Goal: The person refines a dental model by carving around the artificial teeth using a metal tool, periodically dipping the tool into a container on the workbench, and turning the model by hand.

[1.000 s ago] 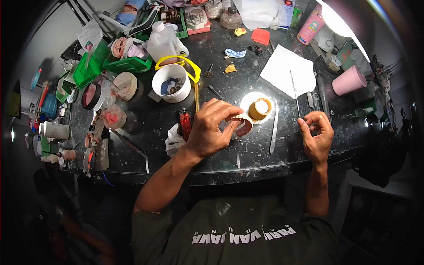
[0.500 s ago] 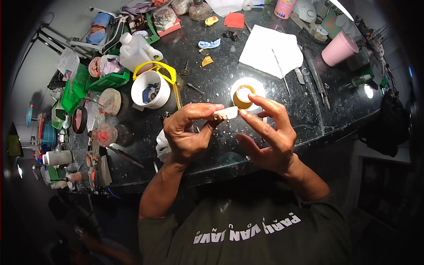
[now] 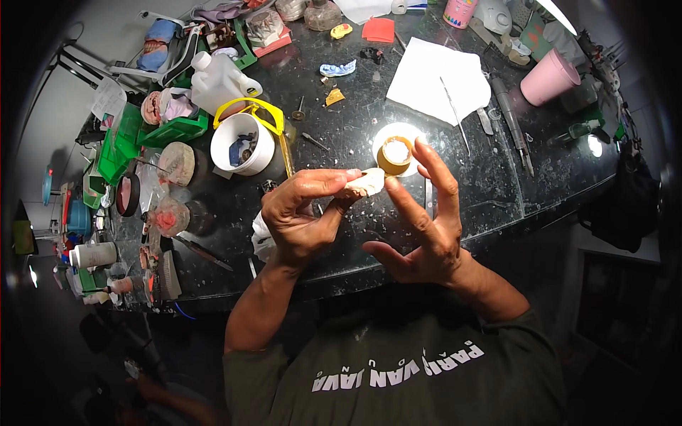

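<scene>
Between the thumb and fingers of my left hand (image 3: 305, 209) is a pale plaster dental model (image 3: 364, 184), held up over the bench. My right hand (image 3: 430, 227) has its fingers spread and grips nothing; its index fingertip is close to the model's right end, and whether they touch I cannot tell. Just beyond the fingers stands a small brown-yellow cup (image 3: 386, 166) with white contents, on a brightly lit white round base. A thin metal strip (image 3: 428, 199) lies partly behind my right hand.
On the dark bench (image 3: 341, 263), a white bucket (image 3: 226, 153) with yellow safety glasses (image 3: 273, 113) on its rim stands left. White paper (image 3: 419, 78) with a thin metal tool, a handpiece (image 3: 509, 117) and a pink cup (image 3: 550, 78) lie right. Green bins (image 3: 119, 145) crowd the far left.
My right hand's fingers have lifted and spread, moving off the cup's rim. The model has tilted in my left hand, showing more of its front face.
</scene>
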`<state>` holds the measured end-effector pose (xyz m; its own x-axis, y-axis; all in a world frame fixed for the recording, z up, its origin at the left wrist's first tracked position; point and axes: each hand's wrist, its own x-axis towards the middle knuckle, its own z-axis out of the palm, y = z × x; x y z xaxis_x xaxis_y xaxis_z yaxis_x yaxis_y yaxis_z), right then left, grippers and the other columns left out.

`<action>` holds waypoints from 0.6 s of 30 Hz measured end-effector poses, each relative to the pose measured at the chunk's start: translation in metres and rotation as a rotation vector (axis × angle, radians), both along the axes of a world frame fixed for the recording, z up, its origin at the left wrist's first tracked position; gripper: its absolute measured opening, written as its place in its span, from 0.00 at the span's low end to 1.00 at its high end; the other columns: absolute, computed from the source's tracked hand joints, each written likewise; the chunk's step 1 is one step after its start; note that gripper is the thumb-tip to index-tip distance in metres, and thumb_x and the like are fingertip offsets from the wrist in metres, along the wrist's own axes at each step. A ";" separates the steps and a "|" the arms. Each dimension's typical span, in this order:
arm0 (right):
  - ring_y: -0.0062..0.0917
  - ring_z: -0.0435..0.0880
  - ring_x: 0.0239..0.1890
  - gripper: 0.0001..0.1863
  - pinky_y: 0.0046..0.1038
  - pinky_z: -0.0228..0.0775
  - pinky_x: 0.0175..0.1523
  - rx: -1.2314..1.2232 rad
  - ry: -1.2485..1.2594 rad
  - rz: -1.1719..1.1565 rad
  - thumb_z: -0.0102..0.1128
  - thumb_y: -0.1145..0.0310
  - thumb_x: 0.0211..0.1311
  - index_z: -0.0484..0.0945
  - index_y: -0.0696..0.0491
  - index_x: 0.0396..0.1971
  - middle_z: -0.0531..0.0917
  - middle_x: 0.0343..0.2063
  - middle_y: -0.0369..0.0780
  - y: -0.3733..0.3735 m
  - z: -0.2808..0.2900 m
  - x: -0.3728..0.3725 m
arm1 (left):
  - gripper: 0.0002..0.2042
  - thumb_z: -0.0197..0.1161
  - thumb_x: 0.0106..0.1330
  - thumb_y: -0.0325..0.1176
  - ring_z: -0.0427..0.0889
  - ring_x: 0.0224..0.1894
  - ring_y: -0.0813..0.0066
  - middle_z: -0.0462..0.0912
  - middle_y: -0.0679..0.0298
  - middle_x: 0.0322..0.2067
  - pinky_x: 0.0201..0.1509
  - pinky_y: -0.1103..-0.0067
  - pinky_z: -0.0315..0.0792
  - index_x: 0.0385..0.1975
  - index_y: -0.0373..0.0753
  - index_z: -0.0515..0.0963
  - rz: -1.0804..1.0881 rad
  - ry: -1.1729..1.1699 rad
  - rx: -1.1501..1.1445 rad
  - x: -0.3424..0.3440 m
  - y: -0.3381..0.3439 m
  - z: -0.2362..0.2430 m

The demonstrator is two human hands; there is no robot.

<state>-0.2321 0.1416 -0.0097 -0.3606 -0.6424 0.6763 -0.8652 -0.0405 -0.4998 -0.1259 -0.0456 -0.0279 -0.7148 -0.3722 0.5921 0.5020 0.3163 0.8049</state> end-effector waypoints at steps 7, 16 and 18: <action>0.58 0.66 0.72 0.39 0.51 0.66 0.69 -0.081 -0.063 -0.012 0.77 0.51 0.58 0.76 0.52 0.67 0.62 0.71 0.64 0.001 -0.004 -0.005 | 0.16 0.76 0.54 0.11 0.92 0.45 0.63 0.90 0.52 0.41 0.50 0.73 0.87 0.40 0.35 0.82 0.084 0.050 -0.002 -0.002 0.002 0.002; 0.57 0.68 0.71 0.35 0.52 0.63 0.72 -0.072 -0.042 -0.012 0.77 0.53 0.58 0.80 0.54 0.63 0.64 0.69 0.63 0.003 0.003 -0.005 | 0.15 0.75 0.56 0.11 0.91 0.46 0.62 0.89 0.50 0.43 0.51 0.73 0.87 0.40 0.33 0.82 0.070 0.060 0.030 -0.006 0.003 0.001; 0.56 0.70 0.69 0.33 0.51 0.65 0.70 -0.088 -0.018 -0.064 0.75 0.56 0.59 0.80 0.55 0.63 0.65 0.69 0.63 0.008 0.003 -0.017 | 0.15 0.74 0.56 0.11 0.91 0.47 0.62 0.89 0.50 0.43 0.51 0.73 0.87 0.40 0.33 0.81 0.084 0.055 0.050 -0.006 0.002 0.000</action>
<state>-0.2495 0.1493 -0.0065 -0.4113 -0.5559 0.7223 -0.8584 -0.0302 -0.5121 -0.1318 -0.0433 -0.0277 -0.6469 -0.4598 0.6083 0.5188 0.3192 0.7931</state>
